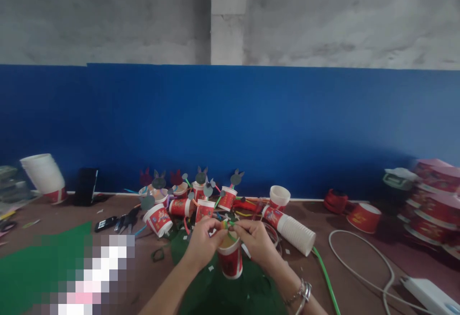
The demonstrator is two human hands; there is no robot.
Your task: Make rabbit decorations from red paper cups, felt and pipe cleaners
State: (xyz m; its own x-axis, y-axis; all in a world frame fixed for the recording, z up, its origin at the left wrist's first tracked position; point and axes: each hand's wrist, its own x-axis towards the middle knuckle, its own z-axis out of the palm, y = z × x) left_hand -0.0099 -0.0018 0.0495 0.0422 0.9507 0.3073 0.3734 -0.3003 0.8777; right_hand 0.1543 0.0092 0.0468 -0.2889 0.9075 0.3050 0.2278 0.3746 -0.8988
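Observation:
A red paper cup (230, 260) stands upright on dark green material (201, 291), its open rim upward. My left hand (205, 240) is at the cup's left rim, thumb and fingers pinched on a small yellow-green strip. From the right, my right hand (257, 240) pinches a green strip (232, 231) over the cup's opening. The two hands' fingertips nearly meet above the rim. Behind them are several red cups (181, 207) with grey and red animal-head cutouts (201, 176) and coloured strips.
A nested stack of cups (293, 232) lies to the right, near a green strip and a white cable (359, 278). A power strip (433, 296) sits at the lower right. Scissors (127, 220), a phone (86, 186) and green sheets (46, 262) are on the left.

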